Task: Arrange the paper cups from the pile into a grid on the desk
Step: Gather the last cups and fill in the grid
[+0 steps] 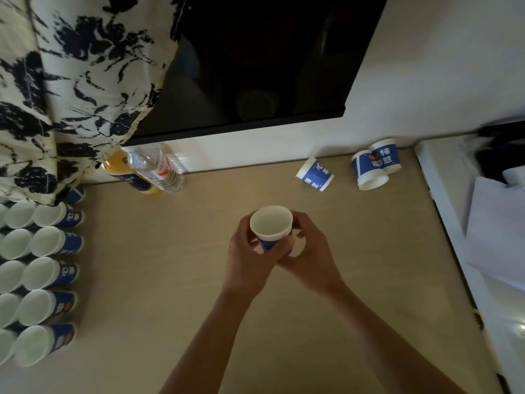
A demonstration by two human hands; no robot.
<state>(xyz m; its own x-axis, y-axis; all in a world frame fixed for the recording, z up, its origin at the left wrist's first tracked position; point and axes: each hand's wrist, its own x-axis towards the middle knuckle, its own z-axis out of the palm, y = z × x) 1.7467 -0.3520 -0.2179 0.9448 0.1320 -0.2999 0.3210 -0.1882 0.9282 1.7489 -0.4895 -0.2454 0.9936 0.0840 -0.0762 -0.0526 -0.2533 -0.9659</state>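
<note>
A single wide-angle view from the person's head looks forward and steeply down, close over the beige wood-grain tabletop (170, 280), reaching the white wall (426, 81) behind.

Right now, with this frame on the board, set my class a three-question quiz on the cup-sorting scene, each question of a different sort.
1. True or false: only the left hand holds the raised cup.
2. How many loose cups lie at the back of the desk? A) one B) three C) five
3. Fill in: the grid stands along the desk's ____ edge.
Key: 1 false, the right hand grips it too; 2 B; 3 left.
</note>
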